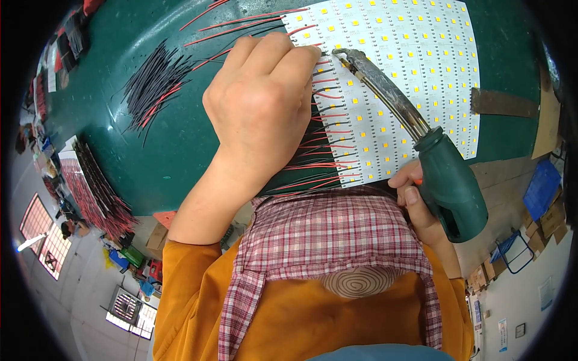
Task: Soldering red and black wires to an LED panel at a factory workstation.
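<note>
My left hand (259,99) is closed, thumb and fingertips pinched on a thin wire at the left edge of a white LED board (409,90). Most of that wire is hidden under the hand. My right hand (421,207) grips a soldering iron (454,180) with a green handle, partly hiding the fingers. Its bent, darkened tip touches or hovers just over the board beside my left fingertips; I cannot tell which. Yellow LEDs cover the board in rows. Red and black wires (328,147) stick out along its left edge, both above and below my left hand.
A loose bundle of black and red wires (156,87) lies on the green table (180,174). Left of it, a stack of wired boards (90,186) sits at the table's edge. A flat brown strip (504,103) touches the board's right side. Cardboard boxes (548,219) stand at far right.
</note>
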Demonstrator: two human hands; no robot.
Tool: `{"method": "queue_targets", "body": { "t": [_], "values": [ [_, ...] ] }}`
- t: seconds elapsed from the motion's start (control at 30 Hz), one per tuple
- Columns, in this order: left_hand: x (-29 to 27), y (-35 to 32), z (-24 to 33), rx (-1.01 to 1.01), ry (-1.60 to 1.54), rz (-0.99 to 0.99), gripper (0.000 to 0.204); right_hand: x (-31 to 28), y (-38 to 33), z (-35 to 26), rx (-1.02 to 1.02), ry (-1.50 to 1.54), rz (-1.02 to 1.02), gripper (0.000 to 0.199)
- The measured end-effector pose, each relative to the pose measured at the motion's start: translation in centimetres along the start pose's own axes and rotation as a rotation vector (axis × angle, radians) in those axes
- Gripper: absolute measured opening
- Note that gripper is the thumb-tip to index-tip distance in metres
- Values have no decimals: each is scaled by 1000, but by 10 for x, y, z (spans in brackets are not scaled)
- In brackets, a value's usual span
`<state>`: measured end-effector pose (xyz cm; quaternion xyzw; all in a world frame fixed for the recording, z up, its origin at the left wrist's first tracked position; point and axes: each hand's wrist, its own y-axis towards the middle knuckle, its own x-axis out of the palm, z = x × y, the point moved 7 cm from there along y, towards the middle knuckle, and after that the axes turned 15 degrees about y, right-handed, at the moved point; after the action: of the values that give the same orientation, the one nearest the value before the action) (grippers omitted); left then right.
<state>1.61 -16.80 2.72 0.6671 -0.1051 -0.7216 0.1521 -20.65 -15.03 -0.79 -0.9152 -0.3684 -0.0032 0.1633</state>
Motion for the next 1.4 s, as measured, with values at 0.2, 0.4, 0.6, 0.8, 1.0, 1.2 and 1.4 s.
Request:
{"method": "queue_targets", "body": {
  "t": [0.2, 0.4, 0.6, 0.8, 1.0, 1.2, 1.4],
  "values": [
    [3, -1, 3, 13, 69, 28, 18, 1, 13, -8, 142, -21, 60, 9],
    [5, -1, 2, 16, 113, 28, 19, 1, 11, -7, 180, 46, 123, 11],
    [4, -2, 3, 74, 142, 104, 19, 0, 10, -11, 44, 97, 49, 38],
    [1, -1, 4, 33, 119, -30, 19, 0, 7, -14, 119, 74, 153, 16],
    [2, 0, -4, 32, 36, 74, 17, 1, 8, -18, 142, 46, 144, 14],
    [1, 0, 2, 54, 88, 136, 12, 4, 11, -21, 146, -81, 101, 13],
    [4, 2, 5, 58, 133, 148, 9, -6, -3, 0, 148, -105, 169, 25]
  ]
}}
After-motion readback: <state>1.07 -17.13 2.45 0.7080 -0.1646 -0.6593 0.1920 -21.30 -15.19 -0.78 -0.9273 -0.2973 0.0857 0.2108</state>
